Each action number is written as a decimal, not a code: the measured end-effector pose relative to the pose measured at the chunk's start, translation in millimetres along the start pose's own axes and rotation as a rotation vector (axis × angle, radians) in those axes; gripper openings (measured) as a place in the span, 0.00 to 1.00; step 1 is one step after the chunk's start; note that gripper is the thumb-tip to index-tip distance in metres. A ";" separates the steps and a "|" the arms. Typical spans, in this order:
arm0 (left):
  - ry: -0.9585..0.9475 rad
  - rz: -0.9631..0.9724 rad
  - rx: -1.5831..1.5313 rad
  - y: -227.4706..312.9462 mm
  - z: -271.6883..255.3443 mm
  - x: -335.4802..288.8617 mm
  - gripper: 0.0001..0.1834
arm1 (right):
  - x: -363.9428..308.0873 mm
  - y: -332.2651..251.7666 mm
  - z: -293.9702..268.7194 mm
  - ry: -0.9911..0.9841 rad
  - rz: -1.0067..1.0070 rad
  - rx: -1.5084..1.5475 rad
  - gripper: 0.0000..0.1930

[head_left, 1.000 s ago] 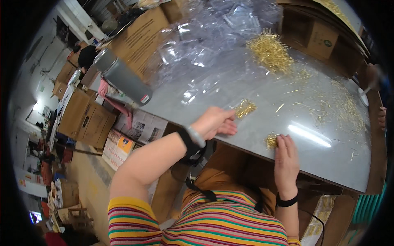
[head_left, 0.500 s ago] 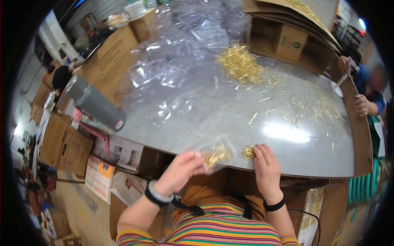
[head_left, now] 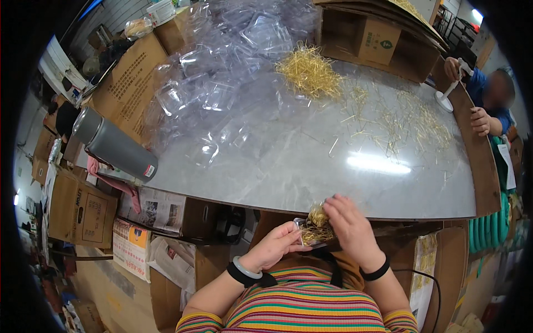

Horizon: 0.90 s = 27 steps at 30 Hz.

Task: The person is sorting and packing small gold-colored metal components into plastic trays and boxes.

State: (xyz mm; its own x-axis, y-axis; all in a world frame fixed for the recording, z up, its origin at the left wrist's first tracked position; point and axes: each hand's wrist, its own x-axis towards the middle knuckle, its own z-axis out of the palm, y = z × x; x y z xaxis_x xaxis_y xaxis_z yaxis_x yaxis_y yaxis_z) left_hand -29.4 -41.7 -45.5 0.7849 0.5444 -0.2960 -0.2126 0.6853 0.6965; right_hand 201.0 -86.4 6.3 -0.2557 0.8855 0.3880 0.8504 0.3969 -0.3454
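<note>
My left hand (head_left: 276, 245) holds a small clear plastic case (head_left: 311, 232) filled with thin gold pins, close to my chest below the edge of the grey table (head_left: 288, 166). My right hand (head_left: 348, 225) grips the case from the right, its fingers pressing a tuft of gold pins (head_left: 318, 215) into the top. A heap of gold pins (head_left: 308, 72) lies at the far middle of the table. More loose pins (head_left: 408, 125) are scattered at the far right.
A pile of empty clear plastic cases (head_left: 222, 77) covers the table's far left. A grey metal flask (head_left: 114, 145) lies at the left edge. Cardboard boxes (head_left: 363, 39) stand behind and on the floor at the left. Another person's hands (head_left: 480, 119) work at the right side.
Both hands have drawn back from the tabletop to below its near edge, bringing the pins and the clear case together in front of my chest.
</note>
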 end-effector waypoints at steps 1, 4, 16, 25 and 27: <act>0.010 0.003 -0.006 2.8 5.2 -2.8 0.11 | -5.8 -7.4 0.6 -0.020 -0.034 0.026 0.22; 0.068 -0.002 0.005 -1.8 6.6 -11.3 0.10 | -24.2 -22.9 10.0 -0.047 -0.097 0.086 0.23; 0.028 0.263 0.578 63.4 34.2 28.3 0.10 | 14.3 -12.5 3.2 0.355 0.107 0.318 0.13; 0.431 0.821 1.576 63.4 51.2 61.0 0.27 | 25.2 16.6 9.0 0.413 0.216 0.279 0.24; 0.301 0.943 1.583 55.4 46.5 68.3 0.33 | 24.3 14.1 1.9 0.437 0.242 0.275 0.27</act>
State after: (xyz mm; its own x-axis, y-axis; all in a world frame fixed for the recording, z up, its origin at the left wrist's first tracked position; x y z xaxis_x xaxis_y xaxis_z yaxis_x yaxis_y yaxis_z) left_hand 39.4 10.9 3.3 0.5920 0.6054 0.5320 0.3472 -0.7873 0.5096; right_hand 206.0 -58.9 9.3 0.1955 0.7998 0.5675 0.6949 0.2953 -0.6557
